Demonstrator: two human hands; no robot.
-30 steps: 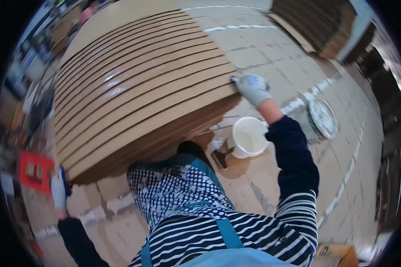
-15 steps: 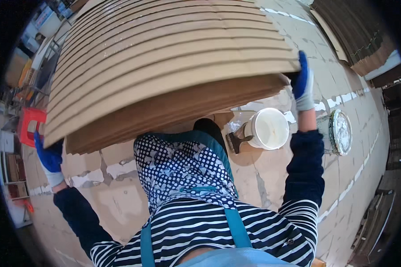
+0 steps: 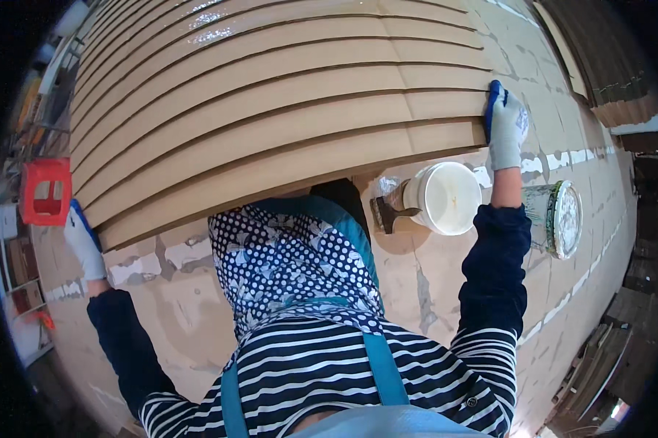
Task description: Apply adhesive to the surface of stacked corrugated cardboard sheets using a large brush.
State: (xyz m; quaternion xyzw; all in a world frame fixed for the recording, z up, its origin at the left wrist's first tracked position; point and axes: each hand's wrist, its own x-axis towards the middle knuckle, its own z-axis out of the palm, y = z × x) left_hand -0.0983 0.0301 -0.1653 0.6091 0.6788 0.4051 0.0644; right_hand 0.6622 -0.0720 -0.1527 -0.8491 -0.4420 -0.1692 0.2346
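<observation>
Right hand (image 3: 505, 130), gloved, at the upper right of the frame, is closed over the right edge of a stack of tan sheets (image 3: 271, 95), fingers wrapped around the rim. Left hand (image 3: 81, 237), also gloved, sits at the left edge of the frame against the stack's lower left corner; whether it grips or only presses cannot be told, as the fisheye rim distorts it.

The sheets fill the upper half of the frame, fanned so that each long edge shows as a stepped band. They appear to be held up between the two hands, above the person's head scarf (image 3: 285, 266).

Below the stack, right of centre, a white bucket (image 3: 446, 197) stands on the floor (image 3: 416, 292), with a brush (image 3: 389, 212) just beside it on the left. A tin (image 3: 559, 217) stands to the right of the bucket, close to the right forearm. A red crate (image 3: 44, 191) lies at the left edge.

Judged step: carrying or shifting the stack as one load. The next move calls for an even grip at both ends, so the sheets do not slide, and a path kept over the bucket and tin.
</observation>
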